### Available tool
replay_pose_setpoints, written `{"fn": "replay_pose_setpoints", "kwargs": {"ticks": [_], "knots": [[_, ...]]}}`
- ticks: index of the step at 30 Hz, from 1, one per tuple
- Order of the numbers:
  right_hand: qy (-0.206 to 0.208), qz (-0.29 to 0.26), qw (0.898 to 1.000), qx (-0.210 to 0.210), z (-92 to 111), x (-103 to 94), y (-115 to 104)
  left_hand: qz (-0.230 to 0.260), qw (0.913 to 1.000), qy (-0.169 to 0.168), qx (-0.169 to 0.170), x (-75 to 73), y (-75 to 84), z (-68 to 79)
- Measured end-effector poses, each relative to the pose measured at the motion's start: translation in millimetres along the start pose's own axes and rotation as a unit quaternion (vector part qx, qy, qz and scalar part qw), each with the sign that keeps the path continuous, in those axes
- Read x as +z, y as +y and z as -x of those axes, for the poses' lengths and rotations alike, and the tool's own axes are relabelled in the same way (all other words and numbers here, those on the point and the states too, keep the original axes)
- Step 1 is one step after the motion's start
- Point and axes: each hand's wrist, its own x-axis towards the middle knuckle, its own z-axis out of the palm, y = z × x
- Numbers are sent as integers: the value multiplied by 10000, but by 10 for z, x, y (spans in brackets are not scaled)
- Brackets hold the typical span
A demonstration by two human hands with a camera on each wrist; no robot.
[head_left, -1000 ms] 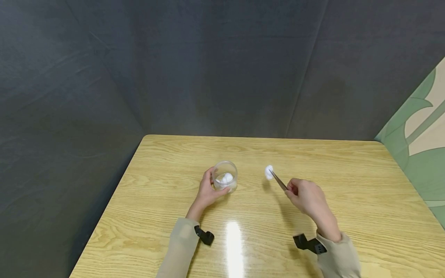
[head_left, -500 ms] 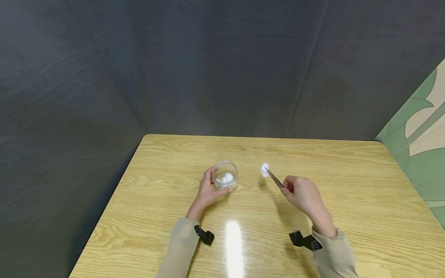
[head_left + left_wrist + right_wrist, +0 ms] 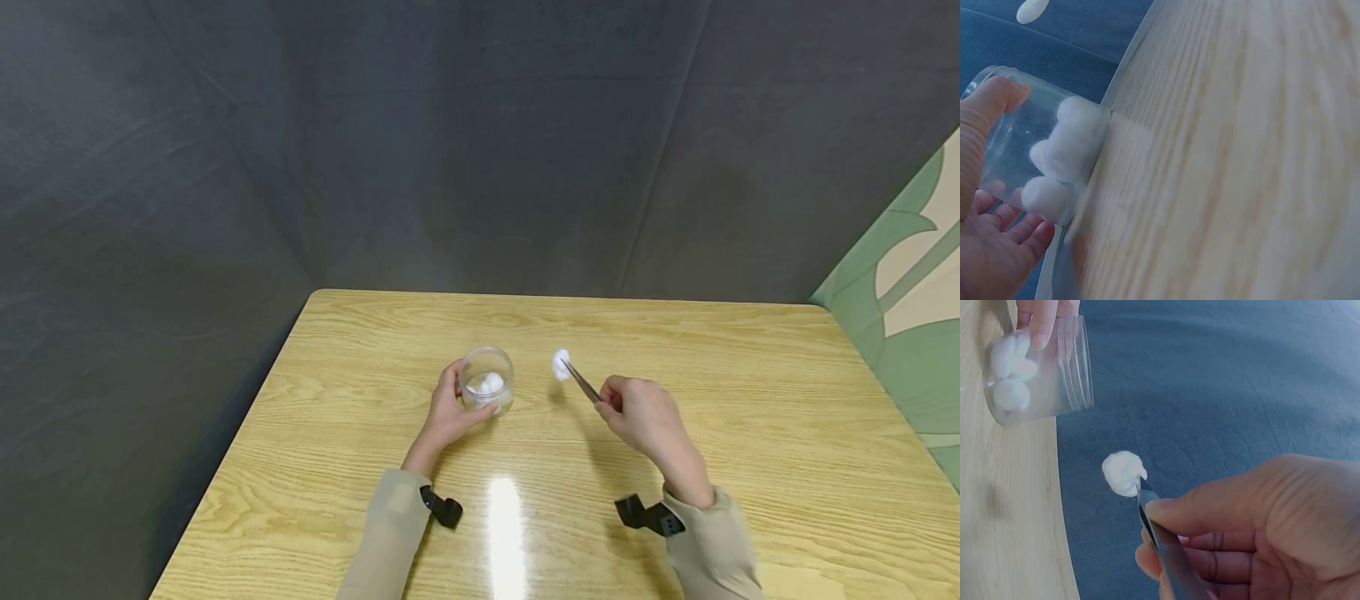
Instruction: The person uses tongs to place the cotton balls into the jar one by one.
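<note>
A clear, lidless jar [image 3: 487, 367] stands on the wooden table with several white cotton balls [image 3: 1069, 140] at its bottom. My left hand [image 3: 447, 414] grips it, thumb on the near side and fingers around the far left side. To the right of the jar, my right hand [image 3: 647, 421] pinches metal tweezers [image 3: 1163, 544] between thumb and fingers. The tweezers' tips hold one cotton ball [image 3: 1124, 473], raised above the table, a short way right of the jar. In the right wrist view the jar's threaded rim shows up and left of that ball.
The wooden table [image 3: 360, 333] ends at a dark cloth backdrop [image 3: 480, 150] behind and to the left. A green leaf-patterned surface [image 3: 915, 367] borders its right side. Black wrist cameras [image 3: 442, 507] sit on both sleeves.
My right hand has moved left with the tweezers and the cotton ball, closer to the jar. The left hand and the jar have stayed in place.
</note>
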Motion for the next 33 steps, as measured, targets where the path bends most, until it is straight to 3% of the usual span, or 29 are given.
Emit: {"fn": "replay_pose_setpoints", "kwargs": {"ticks": [33], "knots": [[11,-69,9996,-288,-137,77,-255,-149,9999,9,27,0,-15,-11]]}}
